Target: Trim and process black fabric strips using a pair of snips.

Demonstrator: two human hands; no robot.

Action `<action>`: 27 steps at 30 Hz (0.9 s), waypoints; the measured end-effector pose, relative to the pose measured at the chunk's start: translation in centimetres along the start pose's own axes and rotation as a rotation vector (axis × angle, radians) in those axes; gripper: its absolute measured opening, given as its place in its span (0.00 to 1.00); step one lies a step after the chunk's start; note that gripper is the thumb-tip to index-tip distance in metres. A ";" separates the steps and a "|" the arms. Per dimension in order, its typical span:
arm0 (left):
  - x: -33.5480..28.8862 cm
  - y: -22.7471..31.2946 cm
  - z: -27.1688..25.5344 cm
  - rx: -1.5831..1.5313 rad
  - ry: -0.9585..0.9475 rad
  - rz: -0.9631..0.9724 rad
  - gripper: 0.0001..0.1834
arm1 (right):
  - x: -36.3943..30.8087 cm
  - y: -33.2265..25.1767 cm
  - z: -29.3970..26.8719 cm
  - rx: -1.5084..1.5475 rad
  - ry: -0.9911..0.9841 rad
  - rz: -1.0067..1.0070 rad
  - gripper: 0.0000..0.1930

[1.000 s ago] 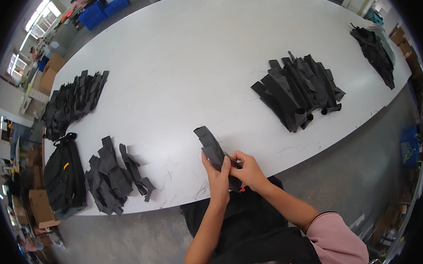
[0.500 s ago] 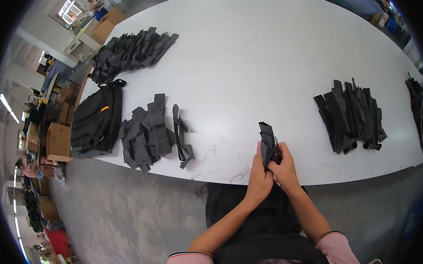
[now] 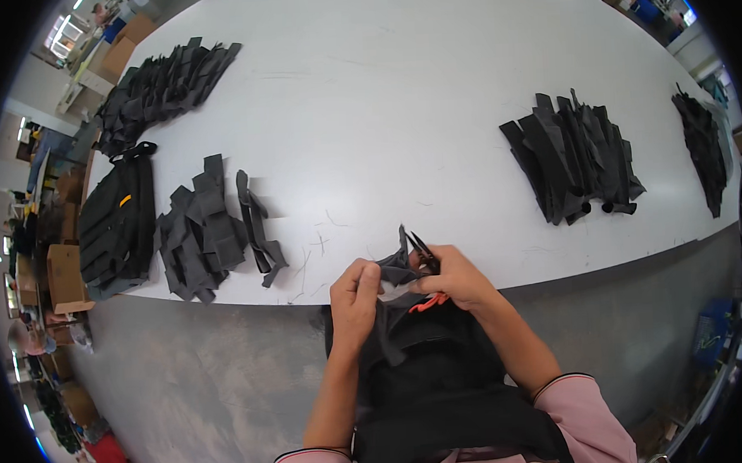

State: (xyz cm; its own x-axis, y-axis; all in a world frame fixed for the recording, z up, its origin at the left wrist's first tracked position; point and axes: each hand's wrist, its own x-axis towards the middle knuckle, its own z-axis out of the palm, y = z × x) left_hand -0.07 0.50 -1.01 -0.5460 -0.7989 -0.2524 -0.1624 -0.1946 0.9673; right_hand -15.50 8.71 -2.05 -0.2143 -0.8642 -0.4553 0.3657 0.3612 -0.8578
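Note:
At the table's near edge, my left hand (image 3: 355,302) is closed on a dark grey fabric strip (image 3: 389,334), pinching it between thumb and fingers. One end of the strip hangs below the hand over my black apron, and another part sticks up toward the table. My right hand (image 3: 456,279) is closed around small dark scissors (image 3: 423,250), whose narrow blades point up and away from me beside the fabric. The right fingertips are close to the strip; whether they grip it too, I cannot tell. Something orange-red (image 3: 429,303) shows under the right hand, partly hidden.
On the white table (image 3: 367,132), a folded strip (image 3: 259,228) and a strip pile (image 3: 201,231) lie left, beside a black backpack (image 3: 122,222). A larger pile (image 3: 166,91) lies farther back. Right are more strips (image 3: 579,160) and a dark bundle (image 3: 703,151). Loose threads (image 3: 314,246) are scattered nearby.
My hands have moved apart and lower, from close together around the upright strip to opposite sides of it. The strip now hangs down between them, and the scissor blades show clearly. The view has shifted right.

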 end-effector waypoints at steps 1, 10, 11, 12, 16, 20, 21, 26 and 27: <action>0.1 -0.6 0.4 -0.055 0.016 -0.079 0.19 | 0.0 0.7 -0.4 0.145 -0.124 0.123 0.11; -0.7 -2.1 0.4 0.041 0.069 -0.210 0.34 | -4.3 0.8 1.9 -0.518 0.396 -0.439 0.18; -0.8 -2.2 0.5 0.040 0.065 -0.214 0.34 | -4.3 0.3 1.8 -0.518 0.399 -0.434 0.18; -0.8 -2.3 0.5 0.028 0.066 -0.217 0.34 | -4.2 -0.1 1.8 -0.681 0.351 -0.551 0.17; -0.8 -1.2 0.6 0.047 0.027 -0.227 0.34 | -4.4 -1.2 1.2 -0.971 0.221 -0.709 0.17; -1.0 -0.5 0.9 0.050 0.018 -0.240 0.33 | -4.3 -1.5 1.0 -1.018 0.181 -0.754 0.17; -1.0 -0.9 0.7 0.048 0.017 -0.239 0.33 | -4.3 -1.6 1.1 -1.020 0.169 -0.773 0.17; -1.0 -0.7 0.9 0.043 0.003 -0.221 0.32 | -4.1 -1.4 1.1 -1.039 0.198 -0.816 0.17; -1.0 -0.7 1.0 0.028 0.011 -0.232 0.32 | -4.1 -1.3 1.1 -1.053 0.210 -0.839 0.17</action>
State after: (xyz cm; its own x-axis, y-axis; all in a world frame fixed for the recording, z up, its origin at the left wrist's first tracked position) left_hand -0.19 2.03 -1.48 -0.4825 -0.7405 -0.4678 -0.3057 -0.3582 0.8822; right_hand -14.04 11.41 1.20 -0.1952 -0.9192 0.3421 -0.7791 -0.0665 -0.6234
